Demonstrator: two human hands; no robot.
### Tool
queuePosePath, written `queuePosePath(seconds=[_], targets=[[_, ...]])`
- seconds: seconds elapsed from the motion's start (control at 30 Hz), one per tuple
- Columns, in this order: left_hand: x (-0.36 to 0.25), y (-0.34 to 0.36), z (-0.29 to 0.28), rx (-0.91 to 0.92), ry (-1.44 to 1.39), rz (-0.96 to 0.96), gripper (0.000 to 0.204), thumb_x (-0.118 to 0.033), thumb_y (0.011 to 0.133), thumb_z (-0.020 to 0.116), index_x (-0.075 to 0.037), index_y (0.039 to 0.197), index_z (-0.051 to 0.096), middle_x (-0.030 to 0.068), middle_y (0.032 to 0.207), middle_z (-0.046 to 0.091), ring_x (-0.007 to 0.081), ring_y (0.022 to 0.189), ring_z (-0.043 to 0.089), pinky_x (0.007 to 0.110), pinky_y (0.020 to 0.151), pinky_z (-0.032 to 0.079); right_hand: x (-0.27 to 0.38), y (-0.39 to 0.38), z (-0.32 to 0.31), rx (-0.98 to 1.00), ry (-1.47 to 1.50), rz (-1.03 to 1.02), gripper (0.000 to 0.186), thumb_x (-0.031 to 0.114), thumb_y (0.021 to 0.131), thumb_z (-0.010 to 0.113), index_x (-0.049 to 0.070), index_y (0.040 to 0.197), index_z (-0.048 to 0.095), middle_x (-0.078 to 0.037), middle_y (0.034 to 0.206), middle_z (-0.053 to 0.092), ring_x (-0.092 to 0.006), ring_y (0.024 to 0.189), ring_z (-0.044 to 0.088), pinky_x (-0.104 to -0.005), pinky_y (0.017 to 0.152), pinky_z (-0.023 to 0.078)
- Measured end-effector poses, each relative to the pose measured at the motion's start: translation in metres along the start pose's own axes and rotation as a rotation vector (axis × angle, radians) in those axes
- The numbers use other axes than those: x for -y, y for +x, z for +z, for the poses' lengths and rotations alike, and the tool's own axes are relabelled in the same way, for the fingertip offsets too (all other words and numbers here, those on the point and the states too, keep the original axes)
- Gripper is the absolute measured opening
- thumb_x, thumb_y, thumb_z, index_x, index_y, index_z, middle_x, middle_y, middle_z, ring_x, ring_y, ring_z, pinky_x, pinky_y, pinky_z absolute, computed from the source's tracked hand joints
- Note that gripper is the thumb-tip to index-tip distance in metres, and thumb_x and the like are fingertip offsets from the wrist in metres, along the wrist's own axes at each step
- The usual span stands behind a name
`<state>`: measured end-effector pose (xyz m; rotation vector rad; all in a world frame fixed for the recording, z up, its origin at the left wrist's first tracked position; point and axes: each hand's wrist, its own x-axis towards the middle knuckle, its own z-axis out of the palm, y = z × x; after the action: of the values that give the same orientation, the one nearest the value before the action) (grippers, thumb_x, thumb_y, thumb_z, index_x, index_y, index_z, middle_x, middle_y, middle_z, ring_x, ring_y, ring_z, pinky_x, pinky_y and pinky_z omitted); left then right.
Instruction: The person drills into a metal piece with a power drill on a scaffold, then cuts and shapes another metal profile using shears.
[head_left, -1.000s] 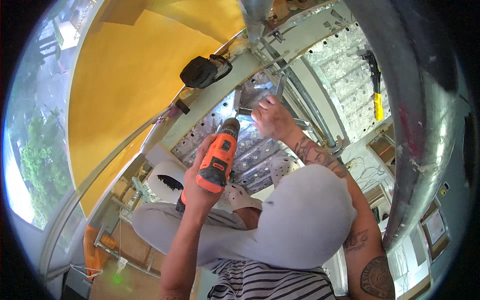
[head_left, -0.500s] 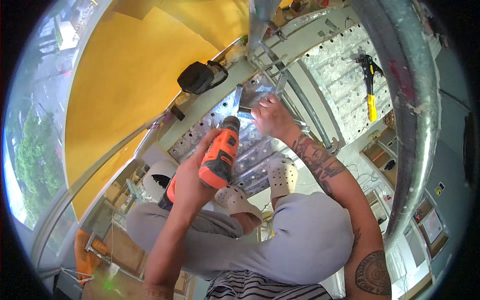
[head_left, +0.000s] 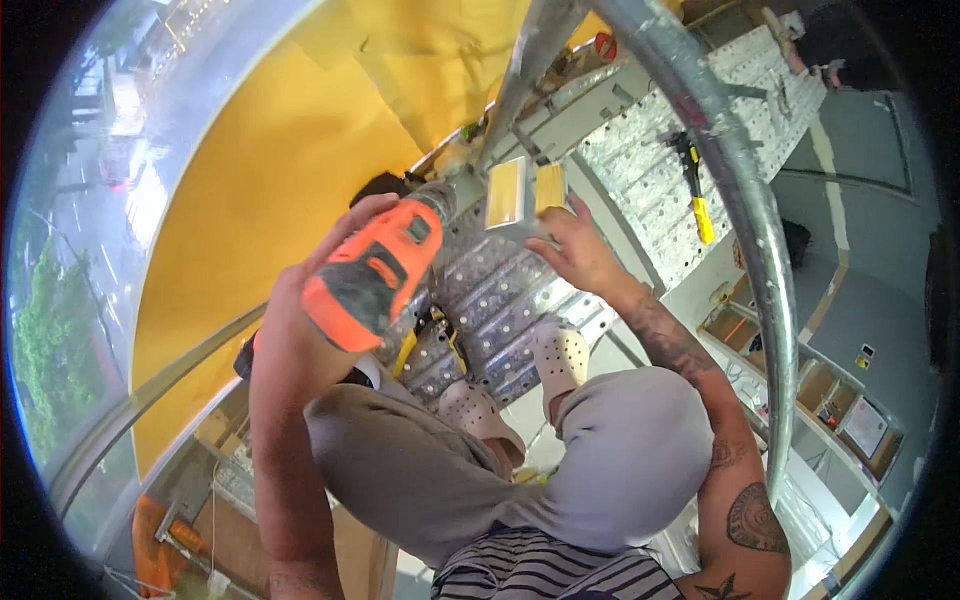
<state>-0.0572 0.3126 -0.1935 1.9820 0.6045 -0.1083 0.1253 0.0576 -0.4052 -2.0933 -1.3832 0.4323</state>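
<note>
My left hand (head_left: pixel 300 310) is wrapped round an orange and black cordless drill (head_left: pixel 408 245), its chuck aimed up and away over the platform. Opposite it, my right hand (head_left: pixel 578 248) pinches a bent metal piece (head_left: pixel 512 228) with two upright flanges that look yellow; its exact kind is unclear. The drill's tip and the metal piece are apart. Below them, on the perforated metal platform (head_left: pixel 500 300), lies a yellow-and-black pair of pliers (head_left: pixel 455 345), near my white clogs (head_left: pixel 561 355).
A grey scaffold tube (head_left: pixel 745 190) curves along my right. Past it, a black tool with a yellow handle (head_left: pixel 697 190) lies on a second perforated platform (head_left: pixel 640 150). A yellow wall (head_left: pixel 270 170) rises at left, with a black bag (head_left: pixel 385 187) beside it. Another person's hands show far right.
The drill has been lifted and drawn back left, its tip away from the metal piece. My right hand has raised the metal piece toward me. The pliers have come into sight.
</note>
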Motion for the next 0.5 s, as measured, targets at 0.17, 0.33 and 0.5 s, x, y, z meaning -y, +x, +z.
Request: queuePosePath(seconds=[0.17,0.33,0.5], targets=[[0.007,-0.006,-0.024,-0.025,0.081,0.139,0.066,0.0,0.078,0.071,-0.014,0.14,0.054,0.0048,0.119,0.07,0.016,0.105,0.065,0.03,0.098,0.047,0.038,0.013,-0.065,-0.052,0.434,0.596,0.05,0.03,0.063,0.092,0.004,0.099,0.068,-0.013,0.095,0.063,-0.0313,0.099,0.058,-0.0369,0.09,0.047],[0.001,-0.011,-0.023,0.034,0.015,0.165,0.065,0.0,0.079,0.069,-0.015,0.14,0.054,0.0045,0.119,0.07,0.0145,0.105,0.065,0.03,0.096,0.048,0.021,0.011,-0.071,0.024,0.2,0.108,0.051,0.012,0.066,0.08,-0.001,0.111,0.059,-0.015,0.1,0.052,-0.0299,0.096,0.056,-0.0357,0.083,0.049],[0.02,-0.008,-0.008,0.098,0.045,0.113,0.067,-0.001,0.078,0.07,-0.015,0.141,0.053,0.0056,0.12,0.07,0.0152,0.105,0.066,0.029,0.095,0.048,-0.016,0.036,-0.064,0.473,0.287,0.34,0.051,0.025,0.077,0.071,-0.005,0.115,0.052,-0.019,0.105,0.054,-0.0316,0.103,0.057,-0.0386,0.084,0.049]])
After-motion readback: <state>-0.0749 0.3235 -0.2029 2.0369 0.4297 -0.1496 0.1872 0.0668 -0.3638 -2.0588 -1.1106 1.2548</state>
